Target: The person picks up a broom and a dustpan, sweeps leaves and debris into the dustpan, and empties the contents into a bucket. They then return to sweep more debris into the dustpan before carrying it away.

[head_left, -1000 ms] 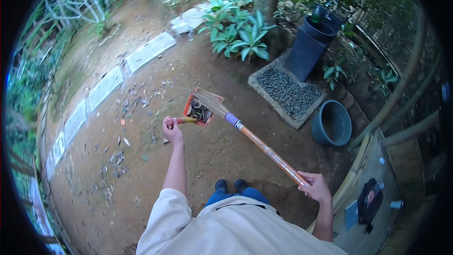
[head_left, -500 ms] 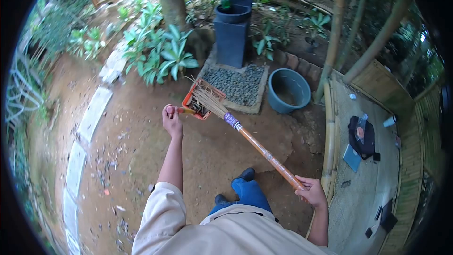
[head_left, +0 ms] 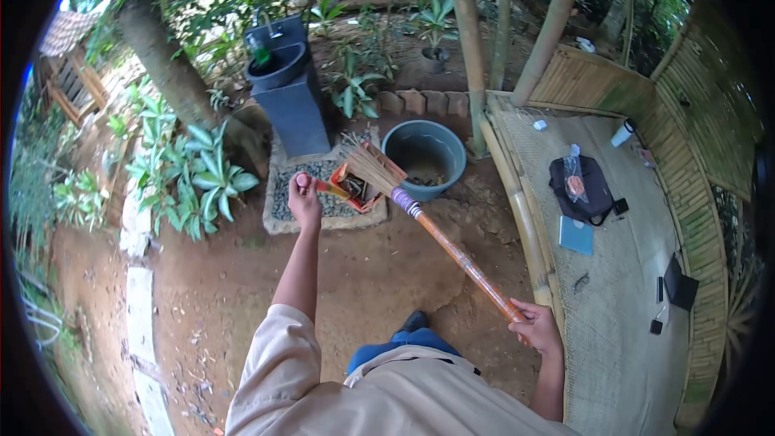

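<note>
My left hand [head_left: 305, 203] is closed around the handle of an orange-red dustpan [head_left: 369, 205], held out in front of me. Dry leaves and dark debris lie in the pan. Gripped near the end of its long orange handle, a broom [head_left: 462, 260] is in my right hand [head_left: 536, 328]. The broom's straw bristles, bound with a purple and white band, rest over the dustpan and hide part of it. Just beyond the pan is a grey-blue tub [head_left: 425, 148] with some debris at its bottom.
A dark pedestal sink [head_left: 292, 117] stands on a stone-edged gravel bed [head_left: 278, 214]. Right of me is a matted platform [head_left: 622, 307] with a bamboo edge, carrying a black bag [head_left: 583, 194], a blue notebook [head_left: 576, 234] and small devices. Plants and a tree trunk [head_left: 157, 48] are left.
My view has turned right and I have stepped forward. The dustpan and broom, still in my hands, have come next to the tub, now overlapping the gravel bed's near edge.
</note>
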`<action>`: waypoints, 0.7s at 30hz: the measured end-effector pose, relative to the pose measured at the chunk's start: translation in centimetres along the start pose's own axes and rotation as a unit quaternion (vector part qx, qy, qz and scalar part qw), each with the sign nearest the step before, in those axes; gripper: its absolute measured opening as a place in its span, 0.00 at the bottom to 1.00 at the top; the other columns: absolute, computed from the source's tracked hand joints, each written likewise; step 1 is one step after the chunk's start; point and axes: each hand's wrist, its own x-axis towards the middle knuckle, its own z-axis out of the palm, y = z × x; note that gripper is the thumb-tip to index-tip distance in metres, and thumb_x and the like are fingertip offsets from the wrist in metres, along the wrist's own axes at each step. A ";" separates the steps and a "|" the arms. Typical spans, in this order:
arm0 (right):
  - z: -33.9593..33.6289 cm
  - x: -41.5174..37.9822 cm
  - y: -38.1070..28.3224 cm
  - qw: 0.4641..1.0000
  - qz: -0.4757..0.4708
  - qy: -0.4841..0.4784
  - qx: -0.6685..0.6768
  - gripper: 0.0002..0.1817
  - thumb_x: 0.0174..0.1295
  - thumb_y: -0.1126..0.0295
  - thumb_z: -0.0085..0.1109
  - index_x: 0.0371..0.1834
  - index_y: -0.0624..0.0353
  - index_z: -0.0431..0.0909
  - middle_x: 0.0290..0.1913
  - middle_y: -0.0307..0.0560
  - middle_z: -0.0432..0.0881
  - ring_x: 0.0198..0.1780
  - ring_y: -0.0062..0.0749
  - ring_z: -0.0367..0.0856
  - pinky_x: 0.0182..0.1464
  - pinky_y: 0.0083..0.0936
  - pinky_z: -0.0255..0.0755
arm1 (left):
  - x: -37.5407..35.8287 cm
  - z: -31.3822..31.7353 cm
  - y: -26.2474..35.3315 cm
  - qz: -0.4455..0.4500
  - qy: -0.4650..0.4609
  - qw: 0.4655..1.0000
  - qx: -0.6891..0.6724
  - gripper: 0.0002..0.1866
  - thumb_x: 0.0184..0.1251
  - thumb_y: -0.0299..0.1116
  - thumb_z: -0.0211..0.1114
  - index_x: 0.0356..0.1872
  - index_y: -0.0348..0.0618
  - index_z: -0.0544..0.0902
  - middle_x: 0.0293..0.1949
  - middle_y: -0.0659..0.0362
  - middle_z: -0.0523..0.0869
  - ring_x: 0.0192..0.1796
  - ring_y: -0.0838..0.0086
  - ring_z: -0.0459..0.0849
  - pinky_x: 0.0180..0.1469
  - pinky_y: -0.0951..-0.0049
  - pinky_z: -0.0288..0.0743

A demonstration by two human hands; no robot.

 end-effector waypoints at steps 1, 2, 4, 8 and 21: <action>-0.4 0.5 -0.1 1.000 0.000 0.016 0.009 0.35 0.50 0.85 0.67 0.66 0.60 0.74 0.34 0.40 0.84 0.21 0.13 0.72 0.21 0.15 0.67 | 0.6 1.8 0.2 0.001 -0.011 1.000 0.010 0.14 0.67 0.24 0.67 0.52 0.40 0.78 0.43 0.60 0.83 0.45 0.79 0.82 0.51 0.77 0.76; -0.6 0.7 -0.2 0.999 0.002 0.030 0.017 0.35 0.50 0.85 0.67 0.66 0.61 0.74 0.34 0.40 0.84 0.21 0.13 0.72 0.21 0.15 0.67 | 1.2 3.4 0.3 0.002 -0.022 1.000 0.022 0.14 0.67 0.24 0.67 0.52 0.41 0.78 0.43 0.60 0.83 0.45 0.79 0.82 0.51 0.78 0.76; -0.8 1.1 -0.8 0.998 0.011 0.059 0.017 0.35 0.51 0.85 0.67 0.67 0.61 0.73 0.35 0.40 0.84 0.21 0.13 0.72 0.21 0.16 0.66 | 2.3 6.4 0.1 0.006 -0.047 0.999 0.025 0.14 0.67 0.25 0.67 0.52 0.40 0.78 0.41 0.60 0.83 0.44 0.80 0.82 0.50 0.78 0.76; -0.4 2.4 -2.0 0.992 0.038 0.111 0.043 0.35 0.51 0.85 0.67 0.67 0.62 0.73 0.34 0.40 0.84 0.21 0.13 0.72 0.21 0.16 0.66 | 4.7 12.4 0.1 0.008 -0.107 0.994 0.005 0.14 0.67 0.25 0.67 0.52 0.41 0.77 0.41 0.61 0.84 0.45 0.80 0.82 0.50 0.78 0.76; 6.6 12.2 -6.7 0.972 0.068 0.217 0.062 0.34 0.50 0.84 0.67 0.65 0.62 0.75 0.39 0.43 0.87 0.22 0.13 0.73 0.21 0.16 0.68 | 15.3 26.6 -5.1 0.075 -0.280 0.944 0.157 0.14 0.65 0.32 0.67 0.50 0.47 0.77 0.38 0.52 0.86 0.41 0.62 0.86 0.45 0.64 0.77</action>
